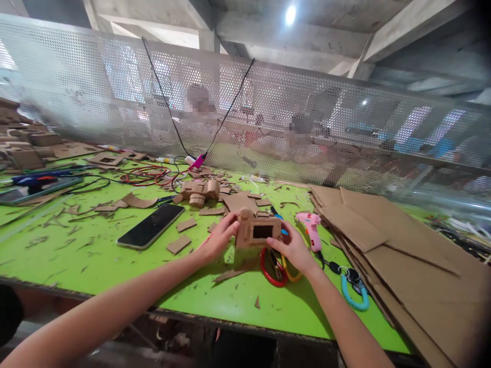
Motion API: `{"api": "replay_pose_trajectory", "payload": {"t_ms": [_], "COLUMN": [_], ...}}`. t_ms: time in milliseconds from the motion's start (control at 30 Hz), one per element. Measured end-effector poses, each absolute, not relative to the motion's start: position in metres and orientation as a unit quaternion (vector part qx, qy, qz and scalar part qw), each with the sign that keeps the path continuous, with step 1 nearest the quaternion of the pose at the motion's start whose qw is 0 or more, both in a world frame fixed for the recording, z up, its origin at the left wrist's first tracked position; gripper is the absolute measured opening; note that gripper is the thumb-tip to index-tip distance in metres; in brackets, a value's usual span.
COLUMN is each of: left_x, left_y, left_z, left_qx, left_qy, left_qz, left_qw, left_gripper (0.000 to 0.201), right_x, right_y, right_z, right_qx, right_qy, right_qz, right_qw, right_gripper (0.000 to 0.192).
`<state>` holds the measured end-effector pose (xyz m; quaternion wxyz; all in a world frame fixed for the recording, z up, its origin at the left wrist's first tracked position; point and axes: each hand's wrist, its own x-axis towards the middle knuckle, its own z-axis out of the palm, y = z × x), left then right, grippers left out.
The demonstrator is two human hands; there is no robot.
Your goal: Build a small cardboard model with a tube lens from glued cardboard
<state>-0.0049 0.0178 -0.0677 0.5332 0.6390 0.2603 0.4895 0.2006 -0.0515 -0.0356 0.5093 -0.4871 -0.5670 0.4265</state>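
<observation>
Between my two hands is a small cardboard camera model with a dark rectangular window facing me. My left hand grips its left end, fingers on the upper corner. At the right end my right hand holds it, thumb on the lower front. Below it lie scissors with red and yellow handles, partly hidden by the model and my right hand. Just right of that hand rests a pink glue gun. Behind the model is a flat cardboard piece.
A black phone lies to the left. Another cardboard camera model sits farther back. Stacked cardboard sheets cover the right side. Keys on a turquoise coil lie nearby. Cardboard scraps litter the green table. A perforated metal screen stands behind.
</observation>
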Motion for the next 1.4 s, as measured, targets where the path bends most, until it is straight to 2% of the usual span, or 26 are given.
{"api": "replay_pose_trajectory", "payload": {"t_ms": [133, 300, 467, 700, 867, 967, 1033, 1167, 1233, 1333, 1400], "left_x": [-0.004, -0.002, -0.002, 0.005, 0.008, 0.006, 0.005, 0.006, 0.007, 0.006, 0.005], "left_y": [0.016, 0.01, 0.014, 0.004, 0.005, 0.005, 0.002, -0.003, -0.002, 0.003, 0.007], "left_z": [-0.065, -0.056, -0.057, -0.055, -0.067, -0.073, -0.074, -0.071, -0.07, -0.068, -0.066], "left_qx": [0.609, 0.646, 0.635, 0.65, 0.688, 0.722, 0.729, 0.682, 0.638, 0.557, 0.521], "left_qy": [0.233, 0.266, 0.28, 0.229, 0.253, 0.241, 0.199, 0.16, 0.137, 0.146, 0.196], "left_qz": [0.467, 0.43, 0.448, 0.471, 0.486, 0.503, 0.481, 0.432, 0.436, 0.466, 0.486], "left_qw": [0.598, 0.573, 0.563, 0.55, 0.476, 0.411, 0.445, 0.568, 0.62, 0.672, 0.674], "left_gripper": [0.053, 0.05, 0.041, 0.065, 0.064, 0.063, 0.064, 0.079, 0.082, 0.081, 0.082], "right_x": [0.203, 0.207, 0.206, 0.197, 0.195, 0.197, 0.199, 0.2, 0.198, 0.194, 0.191], "right_y": [-0.048, -0.043, -0.045, -0.053, -0.053, -0.052, -0.051, -0.054, -0.056, -0.06, -0.062], "right_z": [-0.037, -0.041, -0.041, -0.036, -0.036, -0.037, -0.038, -0.04, -0.04, -0.039, -0.039], "right_qx": [-0.491, -0.501, -0.46, -0.478, -0.498, -0.541, -0.563, -0.553, -0.503, -0.395, -0.344], "right_qy": [-0.535, -0.517, -0.556, -0.551, -0.557, -0.542, -0.53, -0.583, -0.673, -0.811, -0.853], "right_qz": [0.419, 0.389, 0.42, 0.337, 0.276, 0.207, 0.17, 0.091, 0.05, 0.021, 0.013], "right_qw": [0.545, 0.575, 0.55, 0.595, 0.604, 0.609, 0.611, 0.589, 0.54, 0.432, 0.393], "right_gripper": [0.059, 0.063, 0.069, 0.068, 0.065, 0.054, 0.052, 0.066, 0.051, 0.013, 0.011]}}
